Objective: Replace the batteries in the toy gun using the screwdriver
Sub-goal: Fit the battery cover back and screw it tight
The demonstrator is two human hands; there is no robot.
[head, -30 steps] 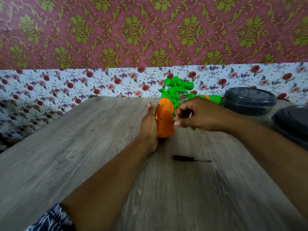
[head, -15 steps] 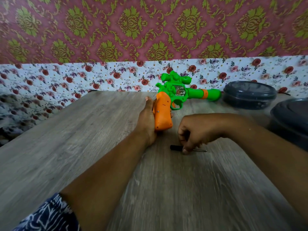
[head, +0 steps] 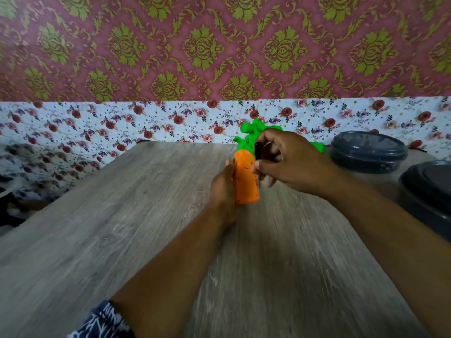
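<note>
The toy gun (head: 245, 176) has an orange grip and a green body and lies on the wooden table (head: 122, 215). My left hand (head: 223, 189) grips the orange handle from the left side. My right hand (head: 285, 159) hovers over the gun's right side and pinches the small black-handled screwdriver (head: 257, 150) upright, its shaft pointing down beside the grip. The green barrel is mostly hidden behind my right hand.
Two dark grey lidded containers stand at the right: one (head: 368, 152) at the back by the floral wall, another (head: 427, 191) at the right edge. The table's left edge runs diagonally at the left.
My right hand picked the screwdriver up off the table and raised it to the gun's grip. My left hand kept its hold on the handle.
</note>
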